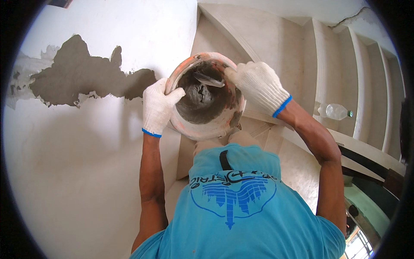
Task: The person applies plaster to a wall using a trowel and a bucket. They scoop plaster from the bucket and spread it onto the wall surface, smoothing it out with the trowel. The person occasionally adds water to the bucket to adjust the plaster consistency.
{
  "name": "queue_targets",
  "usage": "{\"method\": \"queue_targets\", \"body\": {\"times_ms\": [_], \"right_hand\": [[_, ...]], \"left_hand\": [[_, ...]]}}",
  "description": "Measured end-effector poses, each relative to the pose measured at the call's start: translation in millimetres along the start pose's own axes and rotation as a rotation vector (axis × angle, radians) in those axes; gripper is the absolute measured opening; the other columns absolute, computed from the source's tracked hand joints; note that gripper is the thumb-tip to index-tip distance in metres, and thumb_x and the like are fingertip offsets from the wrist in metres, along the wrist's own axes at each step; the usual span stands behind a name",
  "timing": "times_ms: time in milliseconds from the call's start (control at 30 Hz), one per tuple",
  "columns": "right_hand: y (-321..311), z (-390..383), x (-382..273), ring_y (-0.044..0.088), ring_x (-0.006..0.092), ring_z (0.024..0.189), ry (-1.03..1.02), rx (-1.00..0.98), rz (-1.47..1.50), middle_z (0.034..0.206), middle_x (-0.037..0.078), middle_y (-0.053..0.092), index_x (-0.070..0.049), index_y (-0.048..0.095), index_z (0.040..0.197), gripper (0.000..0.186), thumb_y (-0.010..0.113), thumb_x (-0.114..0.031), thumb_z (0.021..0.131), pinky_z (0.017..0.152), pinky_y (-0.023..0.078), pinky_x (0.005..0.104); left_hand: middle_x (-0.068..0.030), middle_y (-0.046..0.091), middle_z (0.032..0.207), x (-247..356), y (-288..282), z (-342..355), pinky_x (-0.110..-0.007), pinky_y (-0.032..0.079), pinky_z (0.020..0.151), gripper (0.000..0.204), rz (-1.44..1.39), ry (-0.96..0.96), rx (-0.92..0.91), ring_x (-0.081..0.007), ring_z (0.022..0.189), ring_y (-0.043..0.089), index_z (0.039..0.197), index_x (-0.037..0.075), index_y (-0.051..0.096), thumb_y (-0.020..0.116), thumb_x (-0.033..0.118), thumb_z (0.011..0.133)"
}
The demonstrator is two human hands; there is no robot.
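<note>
- Grey mortar patch [92,80] on the wall [82,142], ten o'clock.
- My left hand [158,103], pinching the bucket [207,128] at its nine o'clock.
- Bucket itself at twelve, trowel [210,80] inside.
- My right hand [256,84], curled at the bucket's two o'clock; exact grip I cannot tell.

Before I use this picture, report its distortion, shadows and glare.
Head view: dark corners, and the stairs curve near the edge; head view: soft shadow on the white wall beside the left hand, which grips the bucket; head view: washed-out glare at lower right.
</note>
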State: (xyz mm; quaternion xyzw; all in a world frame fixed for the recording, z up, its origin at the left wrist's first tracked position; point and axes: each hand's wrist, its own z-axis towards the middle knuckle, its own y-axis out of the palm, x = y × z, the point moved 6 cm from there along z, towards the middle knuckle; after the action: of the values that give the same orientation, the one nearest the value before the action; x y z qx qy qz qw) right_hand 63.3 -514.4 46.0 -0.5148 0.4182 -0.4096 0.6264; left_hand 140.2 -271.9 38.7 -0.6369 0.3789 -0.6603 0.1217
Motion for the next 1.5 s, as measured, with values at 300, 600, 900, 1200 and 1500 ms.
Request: {"method": "queue_targets", "body": {"times_ms": [300,600,900,1200,1500], "right_hand": [[25,-14,-12,0.079,0.0307,0.075,-0.127,-0.240,0.045,0.079,0.015,0.076,-0.003,0.076,0.095,0.017,0.080,-0.011,0.080,0.062,0.065,0.0415],[5,-10,-3,0.080,0.0302,0.076,-0.060,-0.106,-0.013,0.080,0.015,0.076,-0.002,0.076,0.098,0.020,0.079,-0.011,0.080,0.063,0.065,0.0409],[22,-18,-19,0.080,0.0285,0.080,-0.168,-0.247,0.000,0.080,0.013,0.077,-0.002,0.076,0.100,0.022,0.080,-0.012,0.081,0.067,0.065,0.0401],[13,4,-9,0.079,0.0269,0.074,-0.036,-0.042,-0.108,0.078,0.014,0.075,-0.005,0.071,0.092,0.015,0.078,-0.013,0.081,0.060,0.062,0.0389],[28,-9,-12,0.079,0.0289,0.076,-0.083,-0.266,-0.046,0.078,0.014,0.075,-0.003,0.074,0.097,0.018,0.077,-0.009,0.080,0.061,0.062,0.0396]], "left_hand": [[-0.0012,0.048,0.071,4,0,-5,-0.031,0.040,0.063,0.029,-0.013,-0.010,0.025,-0.0104,0.069,0.044,0.083,-0.001,0.063,0.079,0.023,0.085],[-0.0007,0.049,0.072,5,1,-6,-0.032,0.040,0.063,0.028,-0.046,-0.041,0.012,-0.0103,0.070,0.043,0.085,-0.001,0.063,0.079,0.022,0.086],[-0.0004,0.051,0.072,-2,3,-4,-0.032,0.042,0.063,0.028,-0.043,-0.046,0.038,-0.0105,0.069,0.044,0.087,-0.002,0.066,0.079,0.022,0.085],[-0.0015,0.050,0.071,9,10,-4,-0.033,0.042,0.063,0.029,-0.028,-0.064,0.014,-0.0112,0.069,0.045,0.086,-0.002,0.065,0.079,0.024,0.084],[-0.0038,0.054,0.072,-9,12,-5,-0.034,0.043,0.064,0.029,-0.022,-0.080,0.019,-0.0122,0.069,0.048,0.087,-0.002,0.068,0.079,0.024,0.083]]}}
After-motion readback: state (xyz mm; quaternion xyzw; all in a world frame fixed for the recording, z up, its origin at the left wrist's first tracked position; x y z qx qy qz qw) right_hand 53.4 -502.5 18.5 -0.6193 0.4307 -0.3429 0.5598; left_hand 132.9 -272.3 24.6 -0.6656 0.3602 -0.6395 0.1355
